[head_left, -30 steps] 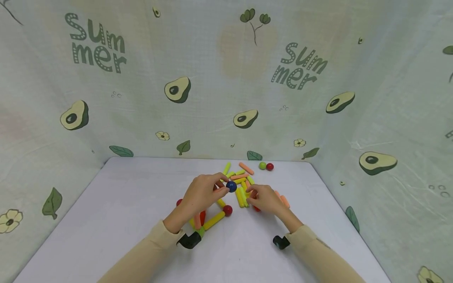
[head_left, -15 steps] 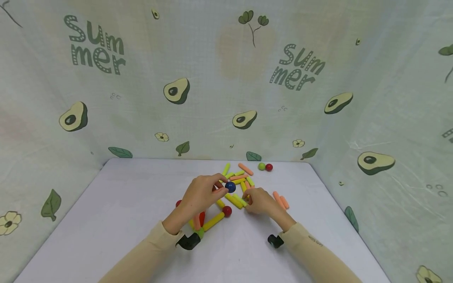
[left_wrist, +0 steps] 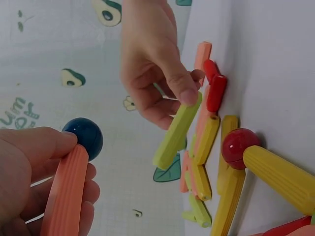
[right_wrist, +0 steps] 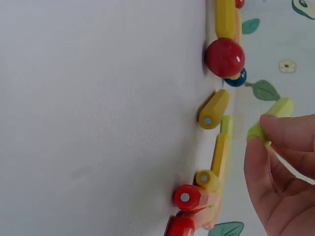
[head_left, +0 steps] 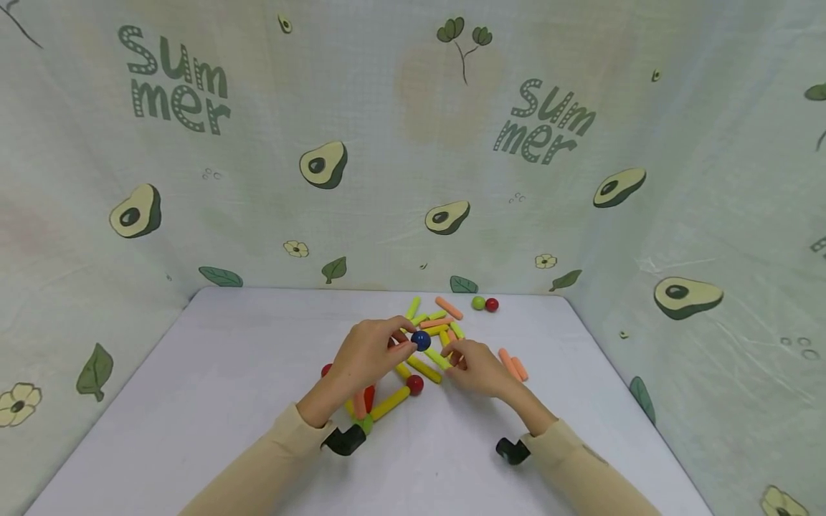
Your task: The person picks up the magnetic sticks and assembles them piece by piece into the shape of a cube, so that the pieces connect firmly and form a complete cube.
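In the head view my left hand (head_left: 371,352) holds a dark blue ball (head_left: 421,340) at its fingertips. The left wrist view shows that ball (left_wrist: 83,138) on the end of an orange stick (left_wrist: 66,194), which lies along the left hand's (left_wrist: 37,182) curled fingers. My right hand (head_left: 480,368) pinches one end of a lime green stick (head_left: 438,358) between thumb and fingers, raised above the table. The stick's (left_wrist: 178,130) other end points toward the ball without touching it. A yellow stick (head_left: 424,369) lies just below it.
Loose yellow, lime and orange sticks (head_left: 437,323) lie beyond the hands. A green ball (head_left: 478,303) and a red ball (head_left: 492,304) rest at the back. Joined yellow sticks (head_left: 391,403) with a red ball (head_left: 415,385) lie beside my left hand. Two orange sticks (head_left: 513,364) are at the right.
The right hand has separated a lime stick from the yellow one beside it and lifted it, after both turned from upright to slanting. The left hand has kept the ball nearly still.
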The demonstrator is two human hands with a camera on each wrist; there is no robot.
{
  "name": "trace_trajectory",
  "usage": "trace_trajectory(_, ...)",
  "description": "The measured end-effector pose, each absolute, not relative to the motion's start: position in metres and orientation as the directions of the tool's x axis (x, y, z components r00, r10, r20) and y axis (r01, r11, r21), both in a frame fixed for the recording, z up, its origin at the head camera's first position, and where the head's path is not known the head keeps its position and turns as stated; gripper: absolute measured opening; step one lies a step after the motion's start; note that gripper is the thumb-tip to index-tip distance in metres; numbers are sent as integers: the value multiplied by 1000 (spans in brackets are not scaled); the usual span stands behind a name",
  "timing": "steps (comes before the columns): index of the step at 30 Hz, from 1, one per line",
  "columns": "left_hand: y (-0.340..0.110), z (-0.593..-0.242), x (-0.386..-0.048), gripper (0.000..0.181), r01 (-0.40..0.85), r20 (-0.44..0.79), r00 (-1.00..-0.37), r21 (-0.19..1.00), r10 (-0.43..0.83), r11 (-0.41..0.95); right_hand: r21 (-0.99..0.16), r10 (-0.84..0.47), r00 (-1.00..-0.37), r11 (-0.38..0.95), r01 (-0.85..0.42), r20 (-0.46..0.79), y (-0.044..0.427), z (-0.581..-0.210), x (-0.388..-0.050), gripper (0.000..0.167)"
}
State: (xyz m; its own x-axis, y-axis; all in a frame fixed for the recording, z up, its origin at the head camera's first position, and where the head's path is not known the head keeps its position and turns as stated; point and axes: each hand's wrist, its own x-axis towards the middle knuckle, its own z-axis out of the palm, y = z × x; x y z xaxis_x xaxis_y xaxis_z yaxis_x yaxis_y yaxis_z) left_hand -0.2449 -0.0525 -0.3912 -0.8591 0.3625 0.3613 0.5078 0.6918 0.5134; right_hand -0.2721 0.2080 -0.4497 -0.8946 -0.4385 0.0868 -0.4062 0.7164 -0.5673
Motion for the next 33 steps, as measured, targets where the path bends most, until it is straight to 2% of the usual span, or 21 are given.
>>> trace_trajectory(6, -51, -392, -245, 25, 508, 361, -859, 508, 363, 696, -621, -519, -851, 641, -452, 84, 212, -449, -265, 29)
trace_trajectory(11, -50, -391, -245, 25, 502, 355, -862, 506, 361, 701, -664, -525, -848, 612, -430, 65, 213, -453, -263, 26)
trace_trajectory(20, -50, -393, -246, 25, 508, 361, -858, 495, 365, 705, -714, -557, -824, 535, -452, 104, 207, -457, -262, 23)
trace_trajectory(33, -49, -393, -246, 21, 531, 378, -845, 496, 380, 687, -687, -550, -818, 529, -498, 170, 194, -457, -265, 20)
